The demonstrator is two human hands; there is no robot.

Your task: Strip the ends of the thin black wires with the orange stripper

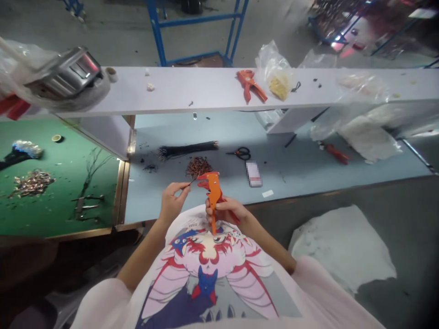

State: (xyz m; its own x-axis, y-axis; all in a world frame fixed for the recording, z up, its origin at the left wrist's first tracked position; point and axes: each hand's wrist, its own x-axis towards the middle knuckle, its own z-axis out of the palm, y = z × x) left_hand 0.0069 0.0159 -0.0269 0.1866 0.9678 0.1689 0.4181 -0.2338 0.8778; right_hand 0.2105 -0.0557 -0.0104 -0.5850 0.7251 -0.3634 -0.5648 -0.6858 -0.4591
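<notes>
My right hand (224,210) is wrapped round the handles of an orange and red wire stripper (214,189), held upright in front of my shirt. Its red jaws point left. My left hand (174,199) pinches a thin dark wire (191,183), whose far end reaches the jaws; whether they grip it I cannot tell. Just behind the tool lies a pile of small copper-coloured pieces (198,166) on the blue-grey table. Behind that pile stretches a bundle of black wires (188,149).
Black-handled scissors (243,153) and a pale pixelated rectangle (254,173) lie to the right. A raised white shelf (171,93) crosses behind, carrying another orange tool (251,86) and plastic bags. On the left, a green mat (68,160) holds more small metal pieces.
</notes>
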